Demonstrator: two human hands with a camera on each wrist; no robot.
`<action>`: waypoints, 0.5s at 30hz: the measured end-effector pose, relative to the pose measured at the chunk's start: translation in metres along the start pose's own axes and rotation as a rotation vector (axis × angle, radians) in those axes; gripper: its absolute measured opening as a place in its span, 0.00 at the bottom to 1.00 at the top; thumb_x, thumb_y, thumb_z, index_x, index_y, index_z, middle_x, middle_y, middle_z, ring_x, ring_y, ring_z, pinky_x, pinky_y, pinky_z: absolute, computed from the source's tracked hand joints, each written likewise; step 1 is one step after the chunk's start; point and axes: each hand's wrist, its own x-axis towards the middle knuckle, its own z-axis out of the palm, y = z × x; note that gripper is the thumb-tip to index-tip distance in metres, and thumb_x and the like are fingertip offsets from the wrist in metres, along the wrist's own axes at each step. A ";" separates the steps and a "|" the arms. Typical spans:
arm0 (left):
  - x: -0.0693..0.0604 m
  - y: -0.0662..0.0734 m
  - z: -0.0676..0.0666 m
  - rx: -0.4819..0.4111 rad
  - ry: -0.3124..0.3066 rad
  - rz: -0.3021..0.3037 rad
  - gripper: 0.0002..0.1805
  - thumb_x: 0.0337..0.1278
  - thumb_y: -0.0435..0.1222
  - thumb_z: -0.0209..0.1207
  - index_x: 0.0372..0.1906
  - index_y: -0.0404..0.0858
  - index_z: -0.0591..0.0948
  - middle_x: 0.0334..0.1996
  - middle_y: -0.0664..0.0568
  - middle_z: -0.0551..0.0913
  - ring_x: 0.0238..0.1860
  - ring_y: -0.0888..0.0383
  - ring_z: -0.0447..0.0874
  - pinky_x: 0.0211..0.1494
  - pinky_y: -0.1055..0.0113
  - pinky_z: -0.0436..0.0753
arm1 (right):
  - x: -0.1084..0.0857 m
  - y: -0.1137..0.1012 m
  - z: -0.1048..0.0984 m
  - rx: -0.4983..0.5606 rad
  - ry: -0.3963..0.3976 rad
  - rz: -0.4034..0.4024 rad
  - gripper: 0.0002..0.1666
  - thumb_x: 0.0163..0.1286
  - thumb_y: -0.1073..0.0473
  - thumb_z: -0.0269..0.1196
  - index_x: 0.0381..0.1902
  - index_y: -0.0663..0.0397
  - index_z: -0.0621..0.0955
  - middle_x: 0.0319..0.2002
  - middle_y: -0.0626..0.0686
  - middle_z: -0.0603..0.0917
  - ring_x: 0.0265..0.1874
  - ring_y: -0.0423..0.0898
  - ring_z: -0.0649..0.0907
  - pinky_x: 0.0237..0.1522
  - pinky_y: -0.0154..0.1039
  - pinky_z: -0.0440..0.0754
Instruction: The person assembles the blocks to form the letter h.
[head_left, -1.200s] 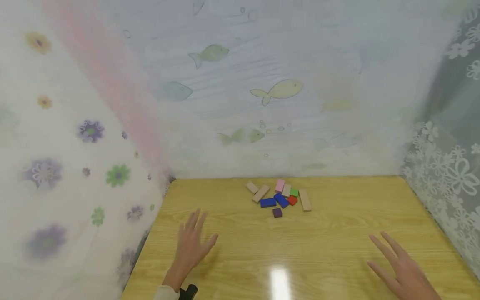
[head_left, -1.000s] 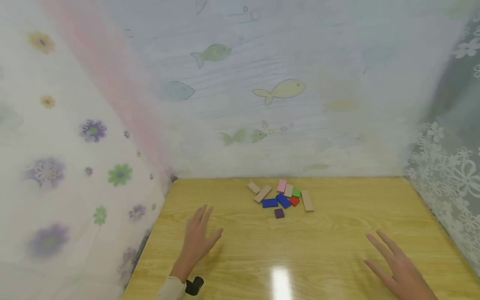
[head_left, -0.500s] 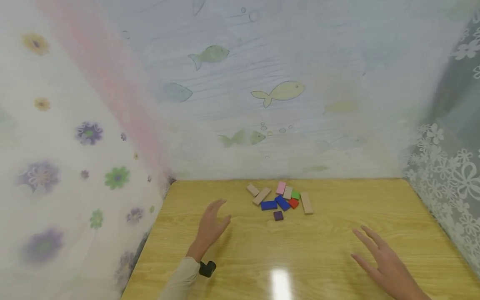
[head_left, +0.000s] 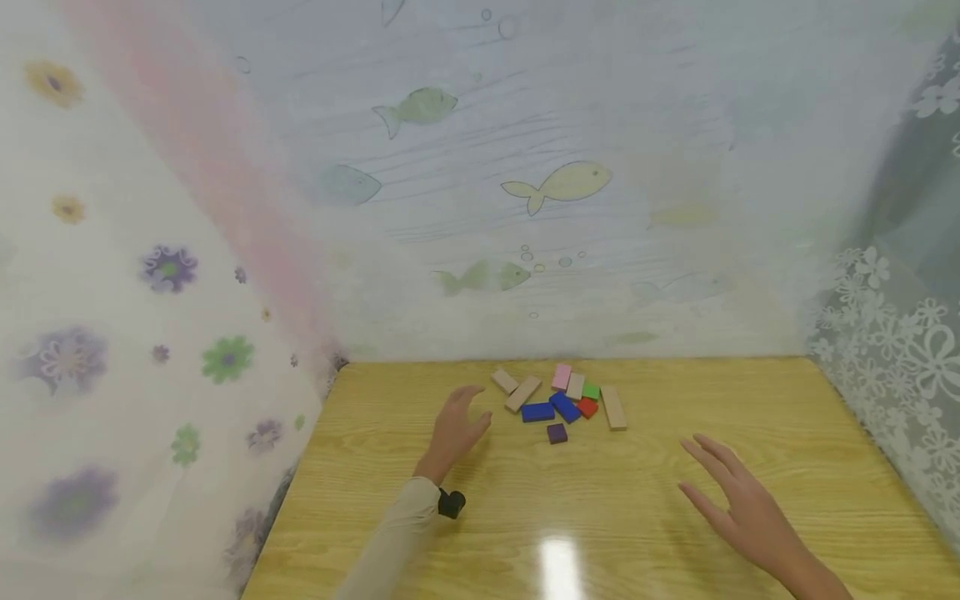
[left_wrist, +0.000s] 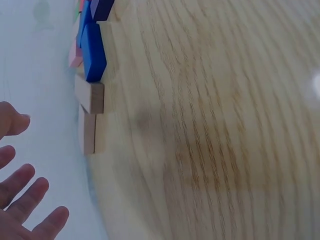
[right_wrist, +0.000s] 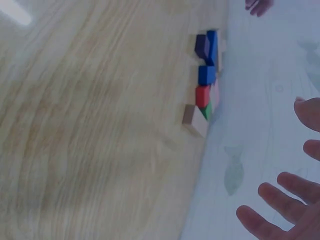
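Note:
In the head view the left hand hovers left of a group of small blocks, fingers spread and slightly bent, holding nothing. The right hand is over the table to the right, also empty with fingers apart. Nearest the left hand lie two plain wood blocks and a blue block. Beside these are a second blue block, a purple one, a red one, a green one, a pink one and a long wood block.
The wood-grain table meets a pale wall covering with fish drawings at its back edge. A flower-patterned covering stands on the left, and white lace on the right. A light reflection shows near the front.
The left hand has moved right and away from the person, closer to the blocks. The right hand has moved left and slightly forward. The blocks lie as before.

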 end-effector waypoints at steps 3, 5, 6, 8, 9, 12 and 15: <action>0.006 0.000 0.012 -0.059 -0.009 -0.029 0.24 0.56 0.36 0.63 0.58 0.35 0.75 0.58 0.45 0.74 0.59 0.46 0.71 0.55 0.48 0.76 | 0.006 0.000 0.004 -0.001 0.005 -0.023 0.42 0.52 0.64 0.72 0.66 0.51 0.71 0.59 0.59 0.73 0.53 0.58 0.76 0.39 0.55 0.78; 0.010 -0.002 0.020 -0.082 -0.007 -0.035 0.23 0.55 0.35 0.63 0.57 0.34 0.75 0.56 0.44 0.75 0.57 0.46 0.73 0.53 0.49 0.77 | 0.011 -0.002 0.007 0.010 0.001 -0.038 0.42 0.52 0.64 0.72 0.65 0.51 0.71 0.59 0.60 0.73 0.53 0.58 0.76 0.39 0.56 0.79; 0.011 -0.002 0.024 -0.088 -0.007 -0.041 0.23 0.55 0.34 0.62 0.57 0.33 0.75 0.55 0.44 0.75 0.56 0.46 0.74 0.52 0.50 0.78 | 0.013 -0.003 0.008 0.013 -0.003 -0.042 0.41 0.52 0.64 0.72 0.65 0.51 0.71 0.59 0.60 0.73 0.53 0.58 0.76 0.39 0.56 0.79; 0.015 -0.005 0.032 -0.089 -0.004 -0.041 0.22 0.55 0.32 0.61 0.56 0.32 0.75 0.54 0.43 0.76 0.53 0.46 0.75 0.51 0.52 0.79 | 0.018 -0.005 0.010 0.019 -0.007 -0.052 0.41 0.53 0.64 0.71 0.65 0.52 0.71 0.59 0.60 0.72 0.53 0.58 0.76 0.39 0.56 0.80; 0.016 -0.006 0.036 -0.092 -0.005 -0.035 0.22 0.54 0.30 0.61 0.56 0.32 0.76 0.53 0.42 0.76 0.52 0.46 0.75 0.50 0.52 0.79 | 0.020 -0.006 0.011 0.022 -0.006 -0.056 0.41 0.53 0.64 0.71 0.66 0.52 0.70 0.60 0.60 0.72 0.53 0.58 0.76 0.40 0.56 0.80; 0.019 -0.008 0.046 -0.080 -0.037 -0.053 0.24 0.52 0.29 0.60 0.57 0.33 0.75 0.54 0.43 0.76 0.53 0.47 0.75 0.50 0.54 0.79 | 0.026 -0.010 0.013 0.024 -0.003 -0.064 0.40 0.54 0.64 0.71 0.66 0.52 0.70 0.60 0.60 0.72 0.54 0.58 0.75 0.40 0.56 0.80; 0.019 -0.009 0.056 -0.096 -0.070 -0.095 0.26 0.51 0.29 0.59 0.59 0.35 0.75 0.55 0.45 0.75 0.55 0.48 0.74 0.54 0.54 0.77 | 0.030 -0.011 0.016 0.034 0.000 -0.071 0.41 0.54 0.64 0.70 0.66 0.52 0.70 0.60 0.60 0.72 0.54 0.59 0.75 0.40 0.56 0.80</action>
